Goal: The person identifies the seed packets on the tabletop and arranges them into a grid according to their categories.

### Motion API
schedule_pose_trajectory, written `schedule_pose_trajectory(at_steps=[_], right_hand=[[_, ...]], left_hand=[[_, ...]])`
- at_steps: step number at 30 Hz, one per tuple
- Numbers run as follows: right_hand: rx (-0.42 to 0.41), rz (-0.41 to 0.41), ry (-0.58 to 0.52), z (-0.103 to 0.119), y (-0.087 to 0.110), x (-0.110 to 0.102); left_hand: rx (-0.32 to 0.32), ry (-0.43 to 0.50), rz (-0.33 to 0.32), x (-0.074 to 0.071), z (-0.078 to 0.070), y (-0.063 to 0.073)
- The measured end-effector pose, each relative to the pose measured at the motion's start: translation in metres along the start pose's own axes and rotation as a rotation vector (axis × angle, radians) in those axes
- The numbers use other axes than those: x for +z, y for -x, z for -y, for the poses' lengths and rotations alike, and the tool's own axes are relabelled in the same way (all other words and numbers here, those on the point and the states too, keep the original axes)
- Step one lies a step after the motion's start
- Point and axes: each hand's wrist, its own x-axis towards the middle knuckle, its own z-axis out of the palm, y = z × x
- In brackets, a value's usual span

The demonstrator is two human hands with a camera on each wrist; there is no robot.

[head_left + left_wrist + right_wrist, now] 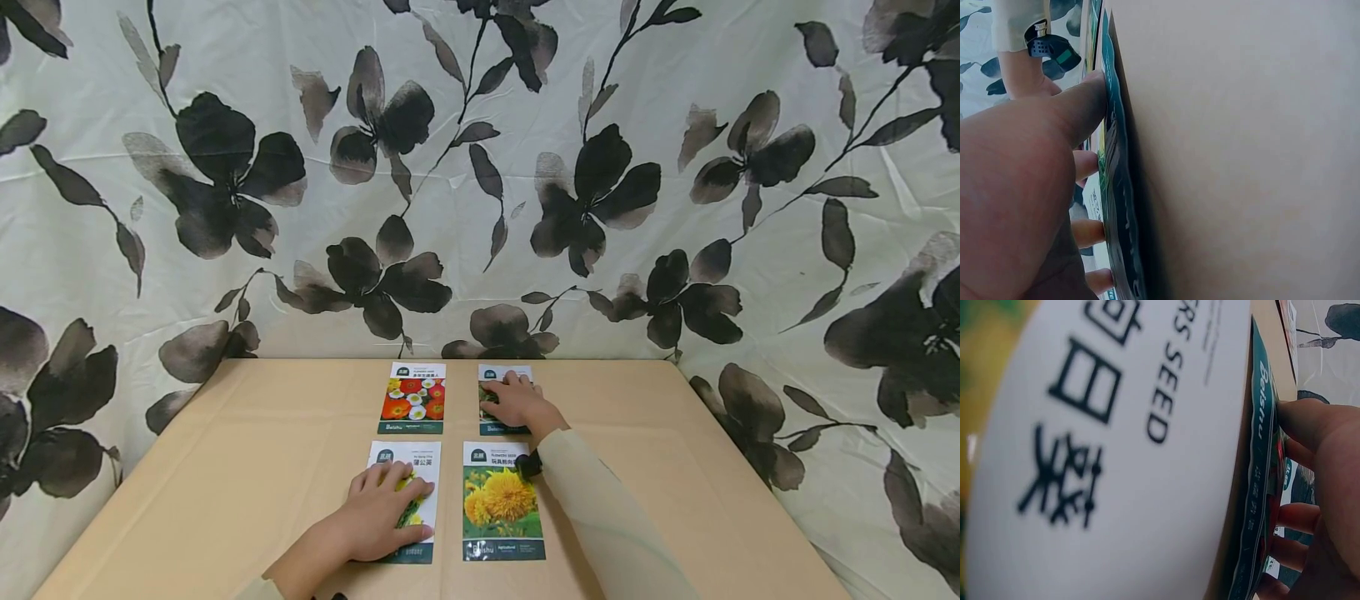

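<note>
Four paper seed packets lie in two rows on the table. My left hand (375, 518) rests on the near left packet (423, 508), its fingers spread over the white and yellow front. In the left wrist view the thumb lies along that packet's green bottom edge. My right hand (517, 402) reaches to the far right packet (498, 427) and rests on its front, covering much of the picture. In the right wrist view its thumb (1300, 419) touches near the green Beishu band. Below the right forearm lies the near right packet (501, 500) with yellow sunflowers.
The far left packet (412, 400), with red, orange and white flowers, lies beyond my left hand. The tan table (225, 483) ends at a far edge against a white cloth (480, 208) printed with black flowers. Dark wrist cameras (528, 464) sit at the wrists.
</note>
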Motion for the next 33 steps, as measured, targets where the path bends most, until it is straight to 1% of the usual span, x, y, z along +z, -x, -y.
schedule_pose_trajectory(at_steps=[14, 22, 33], right_hand=[[0.004, 0.01, 0.013, 0.006, -0.004, 0.002], [0.005, 0.0, 0.016, 0.008, -0.007, 0.006], [0.003, 0.004, 0.011, 0.014, -0.006, 0.005]], left_hand=[[0.003, 0.002, 0.0, 0.0, 0.001, 0.0], [-0.001, -0.004, 0.002, 0.002, 0.002, -0.001], [-0.006, 0.002, 0.002, 0.001, 0.002, -0.002]])
